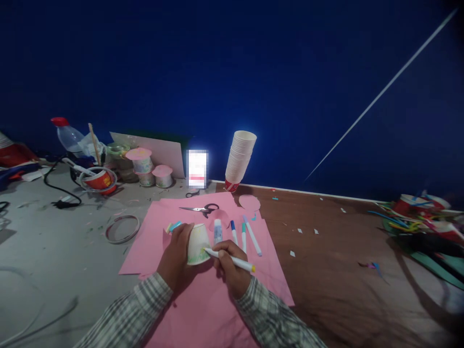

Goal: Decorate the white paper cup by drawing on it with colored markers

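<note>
My left hand (pixel 177 256) is wrapped round an upturned white paper cup (pixel 198 244) that rests on a pink paper sheet (pixel 203 309). My right hand (pixel 230 265) pinches a white marker with a yellow end (pixel 235 261), and its tip touches the cup's side, where there is yellow-green colouring. Just beyond the cup lie a glue stick (pixel 217 230), three capped markers (pixel 243 237), a pair of scissors (pixel 201 209) and pink paper circles (pixel 249 202). Small coloured paper bits (pixel 173 226) sit by my left fingers.
A leaning stack of paper cups (pixel 239 159) stands at the blue wall beside a bright phone screen (pixel 197 168). Decorated cups (pixel 150 169), a red bowl (pixel 98 181), a bottle (pixel 68 135), a cable and a tape ring (pixel 122 228) lie left. Coloured paper scraps (pixel 420 217) pile up at right.
</note>
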A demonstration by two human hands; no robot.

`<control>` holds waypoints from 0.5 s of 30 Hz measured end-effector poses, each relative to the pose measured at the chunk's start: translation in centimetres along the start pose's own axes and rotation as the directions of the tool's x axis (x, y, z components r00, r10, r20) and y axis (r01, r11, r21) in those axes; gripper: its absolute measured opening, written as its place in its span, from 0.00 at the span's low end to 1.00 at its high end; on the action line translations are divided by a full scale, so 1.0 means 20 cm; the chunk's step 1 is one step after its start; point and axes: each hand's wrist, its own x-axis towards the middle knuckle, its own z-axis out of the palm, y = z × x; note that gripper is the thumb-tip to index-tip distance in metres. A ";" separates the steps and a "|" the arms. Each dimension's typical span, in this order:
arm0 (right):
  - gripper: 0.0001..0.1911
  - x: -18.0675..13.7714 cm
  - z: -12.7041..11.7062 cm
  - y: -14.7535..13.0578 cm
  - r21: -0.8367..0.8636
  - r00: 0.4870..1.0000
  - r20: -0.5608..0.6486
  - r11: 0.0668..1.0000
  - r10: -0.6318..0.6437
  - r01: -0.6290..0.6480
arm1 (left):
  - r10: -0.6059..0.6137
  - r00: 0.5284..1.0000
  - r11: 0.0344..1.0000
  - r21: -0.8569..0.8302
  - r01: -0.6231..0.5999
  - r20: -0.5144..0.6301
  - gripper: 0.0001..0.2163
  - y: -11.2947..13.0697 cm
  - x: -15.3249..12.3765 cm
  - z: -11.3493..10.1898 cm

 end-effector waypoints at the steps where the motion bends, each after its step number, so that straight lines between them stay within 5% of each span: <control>1: 0.09 0.00 0.00 0.00 -0.003 1.000 0.006 1.000 -0.004 0.004 | -0.002 1.000 1.000 0.000 0.002 0.004 0.45 0.00 0.00 0.00; 15: 0.09 0.00 0.00 0.00 0.001 1.000 0.015 1.000 -0.006 0.006 | 0.010 1.000 1.000 -0.008 -0.010 -0.007 0.45 0.00 0.00 0.00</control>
